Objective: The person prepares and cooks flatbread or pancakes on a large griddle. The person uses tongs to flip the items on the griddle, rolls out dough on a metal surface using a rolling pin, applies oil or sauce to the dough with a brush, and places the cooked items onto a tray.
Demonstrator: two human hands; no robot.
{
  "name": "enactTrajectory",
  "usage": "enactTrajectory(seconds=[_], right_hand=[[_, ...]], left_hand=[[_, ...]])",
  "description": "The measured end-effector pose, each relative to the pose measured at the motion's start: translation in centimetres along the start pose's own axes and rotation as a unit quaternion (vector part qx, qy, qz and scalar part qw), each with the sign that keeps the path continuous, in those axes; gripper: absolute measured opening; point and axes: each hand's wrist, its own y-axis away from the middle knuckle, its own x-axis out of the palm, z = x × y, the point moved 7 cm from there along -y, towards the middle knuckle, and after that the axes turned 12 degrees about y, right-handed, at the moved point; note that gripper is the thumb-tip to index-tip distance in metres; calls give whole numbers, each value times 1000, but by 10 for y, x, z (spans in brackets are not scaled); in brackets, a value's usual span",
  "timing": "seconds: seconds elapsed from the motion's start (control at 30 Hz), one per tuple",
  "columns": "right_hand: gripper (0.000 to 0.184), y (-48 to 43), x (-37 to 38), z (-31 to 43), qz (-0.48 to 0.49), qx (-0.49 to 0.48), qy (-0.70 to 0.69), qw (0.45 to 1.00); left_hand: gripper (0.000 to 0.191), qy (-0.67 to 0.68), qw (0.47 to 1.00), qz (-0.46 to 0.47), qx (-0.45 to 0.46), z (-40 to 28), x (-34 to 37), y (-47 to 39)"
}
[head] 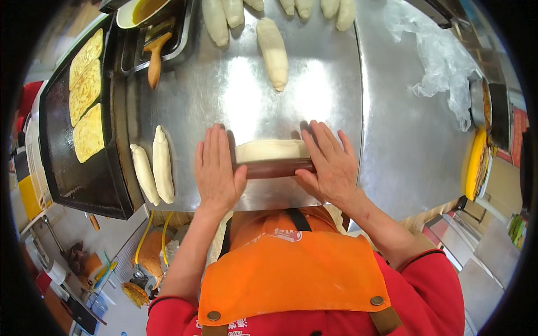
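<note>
A flattened piece of dough (271, 150) lies on the steel worktop, just beyond a dark brown rolling pin (275, 169). My left hand (218, 172) rests flat over the pin's left end, fingers pointing away from me and thumb on the pin. My right hand (330, 164) lies over the right end in the same way, its fingers spread beside the dough. Both palms hide the pin's ends. Farther off, a single dough roll (273, 54) lies lengthwise. Two slim dough rolls (163, 166) lie left of my left hand.
Left is a black griddle (59, 138) with several flat breads (88, 132). A wooden-handled brush (154, 63) leans on a metal tray (185, 40) near a bowl of yellow liquid (126, 14). More dough rolls (216, 23) line the far side. Crumpled clear plastic (441, 63) lies right.
</note>
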Motion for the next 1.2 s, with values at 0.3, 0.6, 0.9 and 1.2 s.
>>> enactTrajectory(seconds=[0.3, 0.6, 0.9, 1.2], right_hand=[[70, -49, 6, -3, -69, 72, 46, 994], [68, 58, 9, 25, -40, 184, -13, 982], [58, 180, -19, 82, -191, 355, -130, 906], [46, 234, -1, 125, 169, 342, -162, 910]], left_hand=[[73, -8, 1000, -25, 17, 24, -12, -28], [45, 48, 982, -14, 180, -8, 3, 30], [47, 78, 973, 136, 168, -10, -19, 59], [58, 8, 823, 301, 483, -101, -9, 97]])
